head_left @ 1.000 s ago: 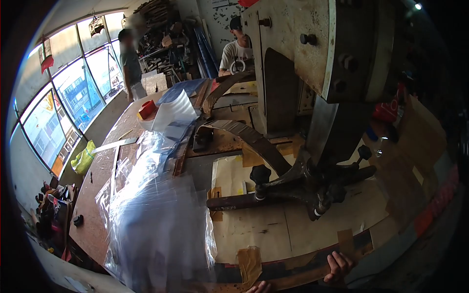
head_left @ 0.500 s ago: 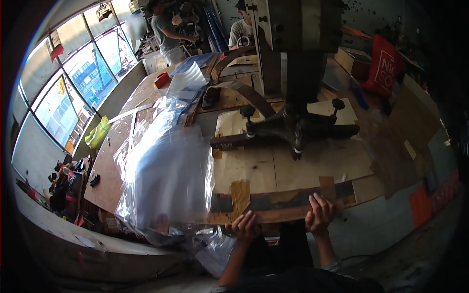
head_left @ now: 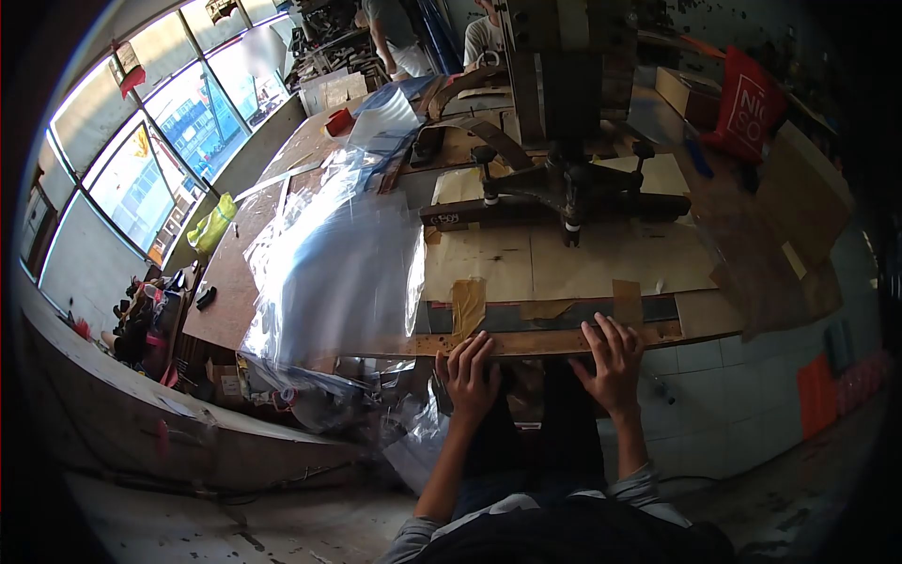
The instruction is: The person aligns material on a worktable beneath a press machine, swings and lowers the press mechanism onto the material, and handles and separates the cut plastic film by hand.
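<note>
My left hand (head_left: 470,374) rests on the wooden front edge (head_left: 554,342) of the workbench, fingers apart and holding nothing. To its right, my right hand (head_left: 613,365) touches the same edge, its fingers spread and the thumb out. Beyond both hands lies a pale board (head_left: 489,256) with brown tape (head_left: 468,305) at its front. Over the board stands a dark metal machine head with a crossbar (head_left: 554,209) and black knobs. Clear plastic sheets (head_left: 348,273) are spread left of the board.
A red bag (head_left: 748,105) and a cardboard box (head_left: 684,98) are at the back right. A red tape roll (head_left: 339,121) lies at the back left, a yellow-green bag (head_left: 212,224) by the windows. Two people (head_left: 390,33) (head_left: 483,42) are beyond the bench.
The view has tilted down and shifted, showing more of my arms and lap. Both hands now show fully at the bench edge, their fingers more spread. The standing person has moved right relative to the windows.
</note>
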Motion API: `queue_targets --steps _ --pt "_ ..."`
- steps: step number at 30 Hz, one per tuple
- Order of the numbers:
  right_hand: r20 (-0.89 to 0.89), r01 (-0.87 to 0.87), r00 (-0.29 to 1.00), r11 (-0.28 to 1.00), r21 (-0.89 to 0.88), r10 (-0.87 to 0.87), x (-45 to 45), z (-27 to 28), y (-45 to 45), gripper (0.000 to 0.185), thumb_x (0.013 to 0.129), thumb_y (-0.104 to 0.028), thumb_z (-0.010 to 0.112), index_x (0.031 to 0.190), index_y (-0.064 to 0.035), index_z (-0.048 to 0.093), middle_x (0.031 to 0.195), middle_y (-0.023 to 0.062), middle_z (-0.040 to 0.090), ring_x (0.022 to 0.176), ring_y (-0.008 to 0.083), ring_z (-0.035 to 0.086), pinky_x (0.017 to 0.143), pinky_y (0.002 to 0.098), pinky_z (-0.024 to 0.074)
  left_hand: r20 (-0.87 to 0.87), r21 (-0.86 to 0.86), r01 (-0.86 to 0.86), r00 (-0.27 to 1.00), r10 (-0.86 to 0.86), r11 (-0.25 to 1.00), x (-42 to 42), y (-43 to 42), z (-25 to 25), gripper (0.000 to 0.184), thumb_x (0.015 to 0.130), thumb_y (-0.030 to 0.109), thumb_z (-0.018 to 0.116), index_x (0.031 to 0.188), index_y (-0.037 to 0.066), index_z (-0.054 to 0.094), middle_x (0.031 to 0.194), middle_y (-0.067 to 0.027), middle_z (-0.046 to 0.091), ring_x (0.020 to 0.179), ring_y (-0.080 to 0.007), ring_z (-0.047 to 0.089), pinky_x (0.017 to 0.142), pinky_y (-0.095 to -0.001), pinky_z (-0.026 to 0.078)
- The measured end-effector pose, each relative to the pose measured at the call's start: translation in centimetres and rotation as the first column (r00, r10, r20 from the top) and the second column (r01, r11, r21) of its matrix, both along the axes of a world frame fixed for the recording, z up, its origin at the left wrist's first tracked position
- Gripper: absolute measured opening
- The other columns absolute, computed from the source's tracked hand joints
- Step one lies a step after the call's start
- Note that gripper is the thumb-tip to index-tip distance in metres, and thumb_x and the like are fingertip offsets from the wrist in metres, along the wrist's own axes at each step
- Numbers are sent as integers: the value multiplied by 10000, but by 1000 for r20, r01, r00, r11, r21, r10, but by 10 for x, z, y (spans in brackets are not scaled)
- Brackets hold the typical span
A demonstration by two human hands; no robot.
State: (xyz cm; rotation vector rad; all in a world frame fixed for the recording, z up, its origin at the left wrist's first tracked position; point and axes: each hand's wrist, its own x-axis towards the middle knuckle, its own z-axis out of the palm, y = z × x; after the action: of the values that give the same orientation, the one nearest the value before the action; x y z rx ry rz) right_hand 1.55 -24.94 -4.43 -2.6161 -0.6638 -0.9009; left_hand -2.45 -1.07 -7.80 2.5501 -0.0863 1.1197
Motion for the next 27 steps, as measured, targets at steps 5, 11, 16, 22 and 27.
queue_targets --steps 5,11,16,22,27 --pt "-22 4 1000 1000 7 -4 -4 9 5 574 774 -384 715 1279 -177 538 1327 65 485 1215 252 462 1031 509 312 -62 -16 28 998 -29 999 -7 6 18 349 802 178 668 1150 181 646 1245 35 603 1157 -160 533 1082 -404 231" --pt "4 -4 1000 1000 10 4 -2 15 1 409 830 -316 677 1207 -178 599 1276 50 526 1148 230 523 1041 517 303 -28 -70 61 998 -63 996 -6 4 33 327 751 142 701 1074 189 691 1179 31 639 1089 -169 565 1005 -374 313" --pt "47 -13 999 999 43 11 -1 33 3 293 854 -218 657 1144 -180 648 1205 6 590 1106 184 559 1054 513 288 26 -144 148 989 -146 978 3 7 44 299 769 118 689 1064 165 693 1124 17 653 1068 -190 573 982 -388 361" --pt "93 -20 996 996 90 12 10 64 -1 217 839 -133 657 1049 -168 700 1032 -38 686 1038 142 598 1072 454 284 95 -110 205 976 -195 972 15 6 66 232 787 130 685 1018 136 700 1054 25 675 1039 -174 585 984 -388 367" --pt "123 -4 992 998 60 -4 17 86 -11 234 809 -147 683 1040 -182 702 1003 -56 699 1010 133 605 1061 450 306 134 -53 255 960 -246 966 18 0 83 227 768 140 707 994 138 701 1022 34 679 1018 -160 595 979 -385 363"
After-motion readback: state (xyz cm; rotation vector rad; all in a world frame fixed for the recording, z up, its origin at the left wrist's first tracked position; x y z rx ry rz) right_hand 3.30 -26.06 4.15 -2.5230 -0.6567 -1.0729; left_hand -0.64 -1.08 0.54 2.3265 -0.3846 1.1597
